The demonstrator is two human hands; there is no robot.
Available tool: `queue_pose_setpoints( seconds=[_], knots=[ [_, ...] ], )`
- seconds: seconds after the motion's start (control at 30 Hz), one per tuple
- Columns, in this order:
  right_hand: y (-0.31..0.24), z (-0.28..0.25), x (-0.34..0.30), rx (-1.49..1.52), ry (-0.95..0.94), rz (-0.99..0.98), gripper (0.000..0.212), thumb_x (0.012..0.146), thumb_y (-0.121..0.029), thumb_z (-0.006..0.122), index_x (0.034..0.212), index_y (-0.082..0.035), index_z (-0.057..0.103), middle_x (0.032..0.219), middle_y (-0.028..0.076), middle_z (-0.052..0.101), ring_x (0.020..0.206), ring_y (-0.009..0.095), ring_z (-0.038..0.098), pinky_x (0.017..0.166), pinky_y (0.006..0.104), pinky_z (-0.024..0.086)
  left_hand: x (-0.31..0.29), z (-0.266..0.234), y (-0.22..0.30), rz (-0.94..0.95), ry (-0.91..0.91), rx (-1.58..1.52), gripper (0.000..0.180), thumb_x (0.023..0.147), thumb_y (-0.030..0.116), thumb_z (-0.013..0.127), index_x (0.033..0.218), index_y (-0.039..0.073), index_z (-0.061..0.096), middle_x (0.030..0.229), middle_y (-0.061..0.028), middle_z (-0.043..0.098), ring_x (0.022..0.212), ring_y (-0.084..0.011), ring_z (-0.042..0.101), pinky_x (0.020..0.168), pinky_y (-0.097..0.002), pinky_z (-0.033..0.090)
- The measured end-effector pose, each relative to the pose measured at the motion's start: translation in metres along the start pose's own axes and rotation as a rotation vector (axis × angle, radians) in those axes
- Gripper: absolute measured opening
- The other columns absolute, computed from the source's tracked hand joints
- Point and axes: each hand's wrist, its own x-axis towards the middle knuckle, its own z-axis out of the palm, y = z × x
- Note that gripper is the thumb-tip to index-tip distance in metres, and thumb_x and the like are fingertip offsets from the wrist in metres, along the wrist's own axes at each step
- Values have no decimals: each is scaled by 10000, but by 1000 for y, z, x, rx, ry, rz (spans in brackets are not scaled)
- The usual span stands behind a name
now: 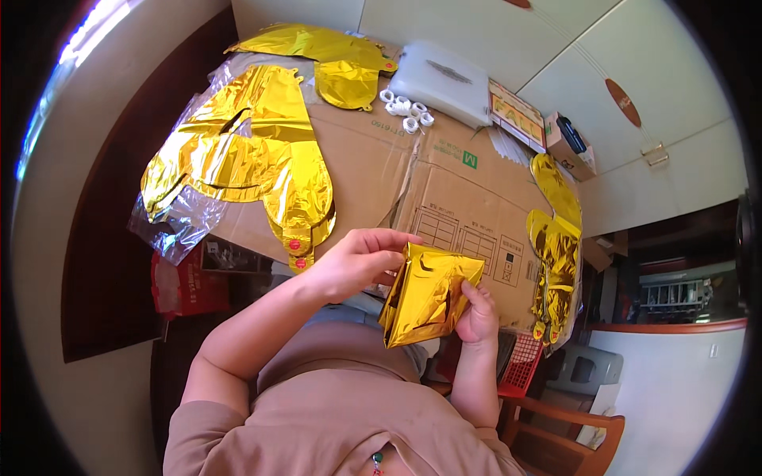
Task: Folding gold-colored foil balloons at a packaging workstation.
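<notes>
A folded gold foil balloon (435,295) is held up in front of my body, over the near edge of the cardboard. My left hand (363,260) pinches its upper left corner, fingers bent behind the foil. On the opposite side my right hand (478,313) grips the right edge, thumb on the front and the other fingers partly hidden. The foil looks like a squarish packet of several layers. Flat on the cardboard at the left lies a large gold letter-shaped balloon (230,155) on clear plastic wrapping (178,226).
Another gold balloon (345,67) lies at the far left, with more flat gold balloons (556,246) at the right edge. White ribbon rolls (410,124) sit near a translucent plastic case (444,79). The cardboard (460,182) covers the table. A wooden chair (567,444) stands lower right.
</notes>
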Motion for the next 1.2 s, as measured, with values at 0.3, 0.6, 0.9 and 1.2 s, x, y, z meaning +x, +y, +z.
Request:
queue_pose_setpoints(
  seconds=[0.3, 0.6, 0.9, 1.2],
  knots=[
    [2, 11, -6, -86, -27, -81, 244, 966, -53, 604, 1193, -5, 677, 1199, 96, 706, 1095, 196, 666, 1007, 354, 490, 7, 1, -16, 142, 232, 298, 329, 1024, 59, 541, 1337, -32, 589, 1073, -62, 720, 904, -69, 664, 780, -210, 549],
    [11, 15, -11, -65, 66, -75, 221, 985, -78, 610, 1182, 2, 670, 1165, 86, 710, 1045, 177, 672, 960, 330, 507, 3, 18, -20, 232, 290, 323, 376, 997, 36, 563, 1369, -22, 565, 970, -29, 734, 802, -1, 591, 663, -179, 485],
    [7, 14, -12, -24, 102, -33, 196, 985, -84, 613, 1154, -11, 682, 1151, 81, 717, 1031, 181, 678, 951, 334, 511, 1, 26, -7, 255, 229, 248, 423, 974, 9, 563, 1396, -19, 539, 903, -2, 707, 791, -1, 559, 686, -178, 468],
    [12, 17, -14, -70, 115, -84, 203, 978, -69, 628, 1163, -1, 678, 1154, 80, 714, 1031, 167, 671, 954, 321, 506, 7, 22, -11, 260, 366, 488, 474, 887, -22, 593, 1360, -12, 573, 860, -25, 726, 772, -10, 590, 698, -203, 502]
  ],
)
